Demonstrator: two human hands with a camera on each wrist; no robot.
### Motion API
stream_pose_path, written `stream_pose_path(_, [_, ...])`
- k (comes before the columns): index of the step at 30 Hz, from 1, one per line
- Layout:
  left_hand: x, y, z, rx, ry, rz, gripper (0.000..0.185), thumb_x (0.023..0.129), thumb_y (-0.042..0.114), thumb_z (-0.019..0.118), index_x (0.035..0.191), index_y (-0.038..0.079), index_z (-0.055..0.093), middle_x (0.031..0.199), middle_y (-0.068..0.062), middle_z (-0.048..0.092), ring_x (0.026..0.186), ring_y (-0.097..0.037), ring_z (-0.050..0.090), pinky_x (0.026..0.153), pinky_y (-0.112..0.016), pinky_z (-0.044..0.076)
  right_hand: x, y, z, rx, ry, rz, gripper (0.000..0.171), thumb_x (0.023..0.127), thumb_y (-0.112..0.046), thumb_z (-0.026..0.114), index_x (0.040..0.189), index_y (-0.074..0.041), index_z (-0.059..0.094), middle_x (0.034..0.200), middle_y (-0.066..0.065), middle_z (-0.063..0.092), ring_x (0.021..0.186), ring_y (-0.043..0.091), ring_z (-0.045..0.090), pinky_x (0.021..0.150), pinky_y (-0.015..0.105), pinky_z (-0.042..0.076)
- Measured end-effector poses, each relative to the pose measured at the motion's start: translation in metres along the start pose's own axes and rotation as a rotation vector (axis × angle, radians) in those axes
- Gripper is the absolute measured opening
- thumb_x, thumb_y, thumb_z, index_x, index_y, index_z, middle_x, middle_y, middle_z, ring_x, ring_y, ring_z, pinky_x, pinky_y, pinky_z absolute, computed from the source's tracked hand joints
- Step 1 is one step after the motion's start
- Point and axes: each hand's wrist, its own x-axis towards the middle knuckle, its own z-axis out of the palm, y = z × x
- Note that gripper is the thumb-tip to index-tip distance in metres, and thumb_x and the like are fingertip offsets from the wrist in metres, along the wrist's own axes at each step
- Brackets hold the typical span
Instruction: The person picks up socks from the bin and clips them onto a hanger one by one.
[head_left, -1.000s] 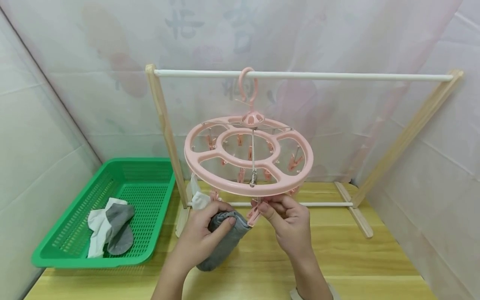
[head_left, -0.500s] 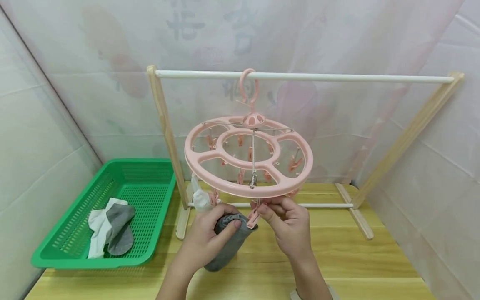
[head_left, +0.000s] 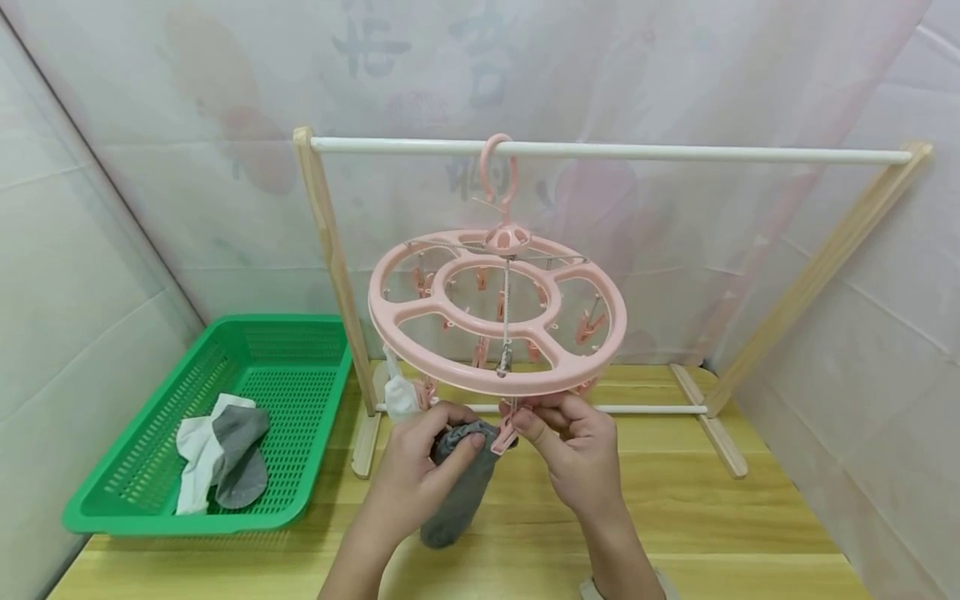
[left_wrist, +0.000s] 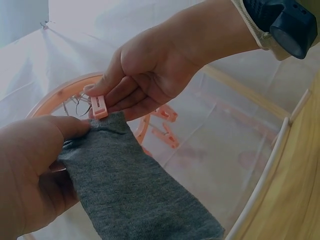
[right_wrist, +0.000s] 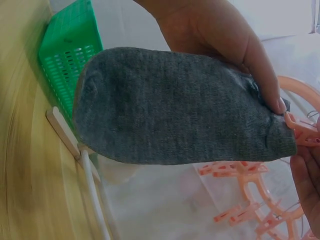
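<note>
A round pink clip hanger (head_left: 497,312) hangs by its hook from the white rail (head_left: 675,153) of a wooden rack. My left hand (head_left: 420,475) grips the cuff of a grey sock (head_left: 459,492) and holds it up to a pink clip (head_left: 505,434) at the hanger's front rim. My right hand (head_left: 573,446) pinches that clip (left_wrist: 99,105). In the right wrist view the grey sock (right_wrist: 175,107) hangs down from the clip (right_wrist: 302,132), its cuff at the clip's mouth. A white sock (head_left: 400,392) hangs from a clip at the hanger's left.
A green plastic basket (head_left: 135,500) stands at the left on the wooden table (head_left: 735,533), with a white sock (head_left: 197,454) and a grey sock (head_left: 242,458) inside. The rack's wooden legs (head_left: 333,275) and low crossbar (head_left: 652,409) stand behind my hands. White sheeting encloses the space.
My left hand has lifted the grey sock's cuff up and to the right into the pink clip. The sock now hangs more upright. My right hand stays on the clip.
</note>
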Motion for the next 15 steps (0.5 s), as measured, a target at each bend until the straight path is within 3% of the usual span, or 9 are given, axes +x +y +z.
stream_pose_path(10, [0.0003,0.0027,0.0054,-0.017,0.047,0.027,0.012,0.094,0.014,0.07,0.105,0.015,0.066,0.096,0.002,0.068,0.072,-0.007,0.059,0.056,-0.021,0.05,-0.0003,0.0001,0.0002,-0.015,0.002,-0.014,0.015,0.088,0.01,0.067,0.103,0.012,0.067,0.091,0.028,0.072,0.09,0.017,0.075,0.073,0.033,0.06])
stream_pose_path(15, [0.0005,0.0039,0.0073,-0.052,0.043,0.004,0.011,0.094,0.013,0.07,0.104,0.015,0.066,0.093,0.003,0.067,0.065,-0.006,0.055,0.051,-0.021,0.048,-0.0001,0.0001,-0.0005,-0.028,0.007,0.002,0.013,0.089,0.01,0.067,0.101,0.011,0.068,0.089,0.023,0.073,0.088,0.015,0.075,0.074,0.031,0.06])
